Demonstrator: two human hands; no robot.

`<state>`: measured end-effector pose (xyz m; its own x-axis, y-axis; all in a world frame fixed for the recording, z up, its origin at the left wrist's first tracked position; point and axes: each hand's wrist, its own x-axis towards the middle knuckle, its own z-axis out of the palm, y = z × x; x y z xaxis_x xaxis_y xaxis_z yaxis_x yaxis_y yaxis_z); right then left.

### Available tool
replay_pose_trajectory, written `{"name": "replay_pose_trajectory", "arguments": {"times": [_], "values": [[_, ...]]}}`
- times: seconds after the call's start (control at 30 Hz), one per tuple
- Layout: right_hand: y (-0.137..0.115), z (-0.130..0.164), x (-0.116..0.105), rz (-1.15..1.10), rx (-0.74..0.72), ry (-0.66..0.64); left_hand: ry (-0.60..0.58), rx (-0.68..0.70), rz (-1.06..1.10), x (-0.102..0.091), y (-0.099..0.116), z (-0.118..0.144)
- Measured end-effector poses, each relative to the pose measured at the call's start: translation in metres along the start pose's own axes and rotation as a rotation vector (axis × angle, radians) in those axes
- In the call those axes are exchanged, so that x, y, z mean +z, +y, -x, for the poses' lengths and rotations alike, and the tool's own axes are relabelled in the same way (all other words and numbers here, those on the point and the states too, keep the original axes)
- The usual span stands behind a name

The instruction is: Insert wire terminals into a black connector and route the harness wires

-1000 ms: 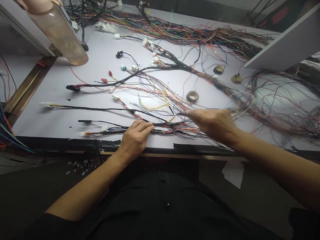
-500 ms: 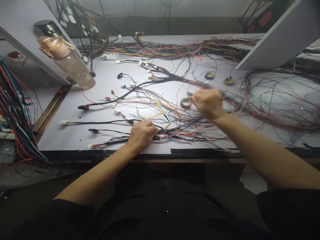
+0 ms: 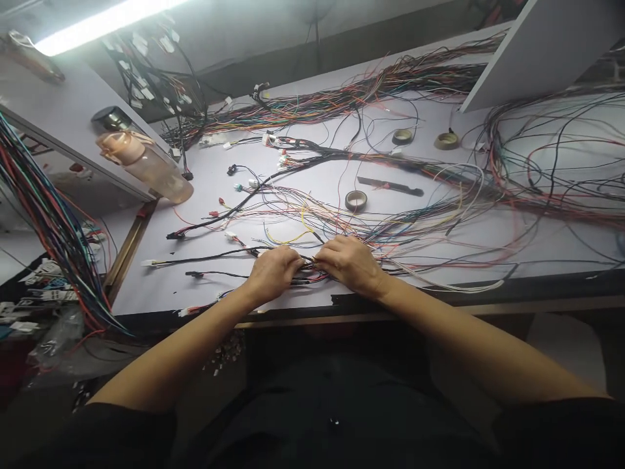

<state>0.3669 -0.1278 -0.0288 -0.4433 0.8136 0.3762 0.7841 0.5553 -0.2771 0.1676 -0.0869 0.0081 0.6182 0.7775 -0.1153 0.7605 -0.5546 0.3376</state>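
Observation:
My left hand [image 3: 273, 272] is closed around a wire bundle near the front edge of the table. Close beside it, my right hand [image 3: 351, 264] pinches the same wire bundle [image 3: 329, 277]; whether a bit of tape is between its fingertips is hidden. Black-wrapped branches with a white connector [image 3: 152, 263] and a black connector [image 3: 195, 275] run out to the left. Loose thin wires [image 3: 405, 225] fan out to the right. Behind the hands lie a dark tape roll [image 3: 356, 200] and a flat dark blade-like tool [image 3: 390, 186].
A taped harness [image 3: 336, 155] stretches across the middle, with a heap of coloured wires [image 3: 303, 111] behind. Two more tape rolls [image 3: 403, 137] lie at the back right. A bottle [image 3: 146, 163] leans at the left; a white panel [image 3: 517, 58] stands right.
My right hand has come down and left from beside the tape roll to the bundle next to my left hand. The blade-like tool now lies in full view. The camera view has tilted.

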Motion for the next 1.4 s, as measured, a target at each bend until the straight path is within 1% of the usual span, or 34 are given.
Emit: {"name": "replay_pose_trajectory", "arguments": {"times": [0.07, 0.2, 0.27, 0.33, 0.43, 0.53, 0.6, 0.67, 0.73, 0.8, 0.93, 0.97, 1.03, 1.17, 1.27, 1.4], "values": [[0.001, -0.002, 0.001, 0.028, -0.044, 0.016, -0.015, -0.02, 0.078, -0.003, 0.001, 0.0], [0.001, -0.003, 0.003, 0.011, -0.096, 0.079, -0.045, 0.03, 0.244, -0.008, 0.005, -0.003], [0.003, -0.002, 0.003, -0.023, -0.101, 0.104, -0.051, -0.002, 0.321, -0.009, 0.007, -0.004], [0.005, -0.001, 0.004, -0.051, -0.1, 0.121, -0.042, -0.073, 0.375, -0.007, 0.008, -0.005], [0.009, 0.0, 0.006, -0.091, -0.104, 0.137, 0.006, -0.15, 0.364, -0.002, 0.011, -0.002], [0.011, 0.002, 0.009, -0.128, -0.095, 0.124, 0.073, -0.192, 0.337, 0.005, 0.016, 0.002], [0.011, 0.002, 0.01, -0.137, -0.064, 0.107, 0.111, -0.213, 0.335, 0.01, 0.02, 0.004], [0.009, 0.002, 0.009, -0.129, -0.036, 0.087, 0.149, -0.233, 0.353, 0.013, 0.022, 0.006], [0.007, 0.002, 0.007, -0.111, -0.037, 0.073, 0.164, -0.258, 0.418, 0.013, 0.022, 0.006], [0.005, 0.003, 0.005, -0.097, -0.056, 0.083, 0.117, -0.286, 0.512, 0.009, 0.019, 0.007], [0.003, 0.003, 0.001, -0.101, -0.081, 0.148, -0.114, -0.279, 0.644, -0.006, 0.01, 0.008], [0.003, 0.003, 0.001, -0.102, -0.084, 0.158, -0.153, -0.269, 0.661, -0.009, 0.009, 0.008], [0.003, 0.003, 0.001, -0.104, -0.09, 0.167, -0.198, -0.271, 0.709, -0.013, 0.007, 0.007], [0.005, 0.004, 0.001, -0.11, -0.141, 0.177, -0.283, -0.328, 0.852, -0.013, 0.006, 0.004], [0.005, 0.005, 0.001, -0.126, -0.195, 0.186, -0.378, -0.372, 0.921, -0.016, 0.003, 0.001], [0.003, 0.006, -0.002, -0.152, -0.237, 0.171, -0.526, -0.393, 0.942, -0.024, -0.001, -0.003]]}}
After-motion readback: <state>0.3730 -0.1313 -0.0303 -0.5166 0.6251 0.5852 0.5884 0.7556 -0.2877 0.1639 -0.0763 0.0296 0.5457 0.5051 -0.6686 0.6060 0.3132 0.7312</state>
